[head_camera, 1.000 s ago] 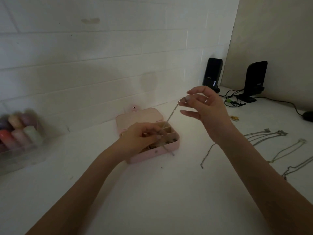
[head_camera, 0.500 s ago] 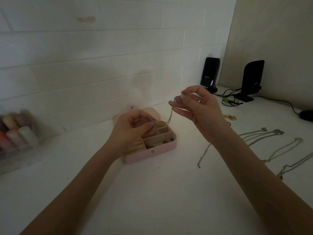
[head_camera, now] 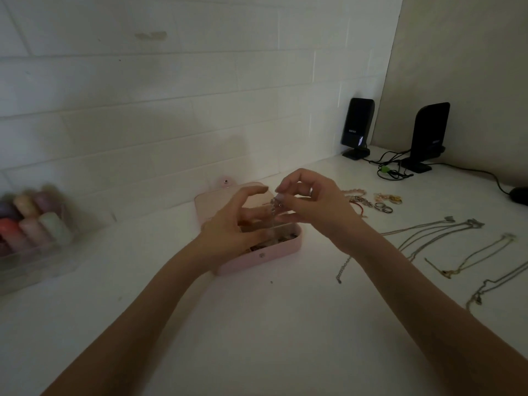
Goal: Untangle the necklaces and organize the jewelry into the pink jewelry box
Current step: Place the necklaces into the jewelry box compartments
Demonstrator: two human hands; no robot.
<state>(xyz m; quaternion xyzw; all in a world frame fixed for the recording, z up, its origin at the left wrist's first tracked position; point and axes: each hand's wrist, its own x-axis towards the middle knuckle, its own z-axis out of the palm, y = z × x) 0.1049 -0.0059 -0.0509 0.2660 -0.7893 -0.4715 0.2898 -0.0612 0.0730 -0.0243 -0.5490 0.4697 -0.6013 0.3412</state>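
The pink jewelry box (head_camera: 265, 257) stands open in the middle of the white table, its lid (head_camera: 208, 204) leaning back toward the wall. Above the box my right hand (head_camera: 311, 207) pinches the top of a thin chain necklace (head_camera: 273, 215), which hangs down into a compartment. My left hand (head_camera: 234, 224) hovers over the box's left half with fingers spread and loosely bent, close to the chain; whether it touches the chain I cannot tell. It hides most of the compartments. Several more necklaces (head_camera: 445, 238) lie stretched out on the table to the right.
Rings and bracelets (head_camera: 374, 201) lie in a small heap behind my right hand. A clear case of coloured rolls (head_camera: 31, 230) sits at far left. Two black speakers (head_camera: 357, 127) with cables stand at the back right corner, and a dark mouse (head_camera: 518, 195) is at the right edge.
My right hand has come down and left, lowering the chain into the box. My left hand has let go of the chain's lower part and opened its fingers.
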